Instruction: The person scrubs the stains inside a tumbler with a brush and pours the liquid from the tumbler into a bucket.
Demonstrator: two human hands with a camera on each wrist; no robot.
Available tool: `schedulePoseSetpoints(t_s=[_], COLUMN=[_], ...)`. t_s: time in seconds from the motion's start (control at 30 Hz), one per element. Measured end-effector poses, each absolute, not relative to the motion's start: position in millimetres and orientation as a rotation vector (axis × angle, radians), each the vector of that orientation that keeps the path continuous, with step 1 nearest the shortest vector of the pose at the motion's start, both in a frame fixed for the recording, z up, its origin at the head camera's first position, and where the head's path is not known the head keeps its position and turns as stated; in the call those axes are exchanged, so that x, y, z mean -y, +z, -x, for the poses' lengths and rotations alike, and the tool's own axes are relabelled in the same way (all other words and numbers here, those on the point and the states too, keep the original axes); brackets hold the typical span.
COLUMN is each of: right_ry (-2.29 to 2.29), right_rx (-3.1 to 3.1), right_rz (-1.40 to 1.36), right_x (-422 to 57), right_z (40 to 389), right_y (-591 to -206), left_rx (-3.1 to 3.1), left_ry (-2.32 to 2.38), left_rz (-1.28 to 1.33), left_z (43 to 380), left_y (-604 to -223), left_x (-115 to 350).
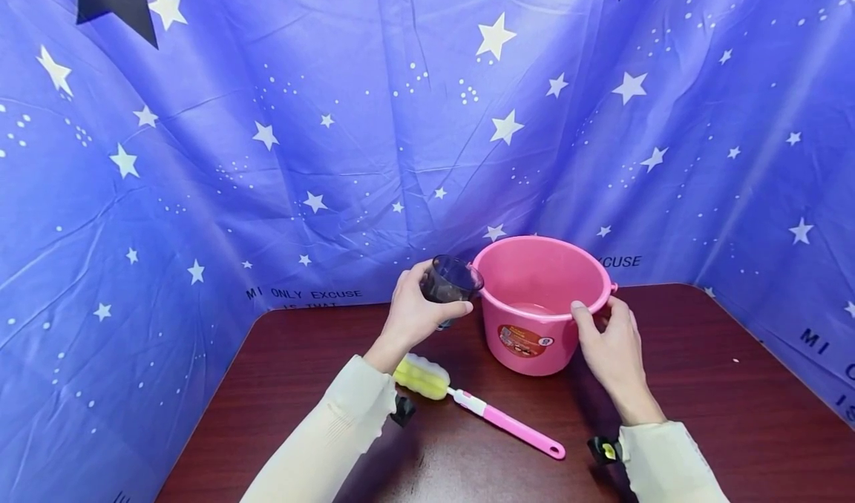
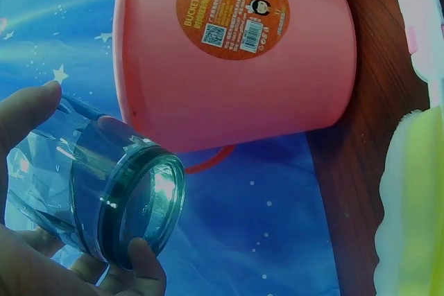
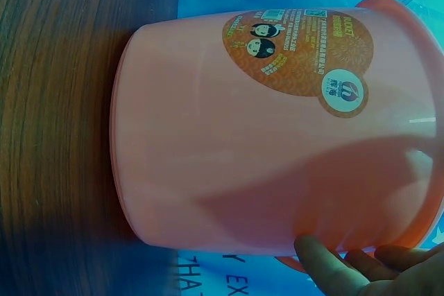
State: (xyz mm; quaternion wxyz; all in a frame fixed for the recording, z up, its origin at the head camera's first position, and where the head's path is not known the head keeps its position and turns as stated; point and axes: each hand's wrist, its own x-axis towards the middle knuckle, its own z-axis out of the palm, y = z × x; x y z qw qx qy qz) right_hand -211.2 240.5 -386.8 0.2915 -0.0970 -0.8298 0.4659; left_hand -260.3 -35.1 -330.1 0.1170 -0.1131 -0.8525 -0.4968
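Beyond the bucket (image 1: 568, 340) and to both sides of it, a blue star-print backdrop (image 1: 374, 154) surrounds the table (image 1: 300, 384). Immediately left of the bucket, the left hand (image 1: 414, 314) grasps a dark, transparent glass (image 1: 449, 280), its thumb across the near side. The glass is raised off the table, base downward and slightly tilted, its mouth near the bucket rim; contact between the two cannot be determined. On the table, nearer to the wearer than the bucket, lies a brush (image 1: 470, 403): yellow-and-white sponge head at the left, pink handle extending rightward and toward the wearer. The bucket is pink, stands upright on the table and bears an orange label (image 1: 524, 340) on its near wall. At the bucket's right side, the right hand (image 1: 611, 343) grips the upper wall, thumb at the near side, fingers around the outer side.
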Motion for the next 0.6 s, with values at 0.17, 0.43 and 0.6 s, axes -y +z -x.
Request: schedulePoseSetpoints(t_s=[0.17, 0.43, 0.6], right_ry=[1.239, 1.231, 1.228], right_rx=[2.217, 2.207, 2.207], right_rz=[0.258, 0.25, 0.25], right_x=[-240.7, -240.6, -240.2], right_z=[210.7, 211.0, 211.2], right_y=[-386.8, -386.7, -386.3], left_rx=[2.508, 2.508, 2.503], left_ry=[-1.451, -1.421, -1.383], left_rz=[0.321, 0.297, 0.3], left_z=[259.7, 261.3, 263.1], left_y=[-328.6, -327.4, -326.8], left_x=[31.5, 27.6, 26.1])
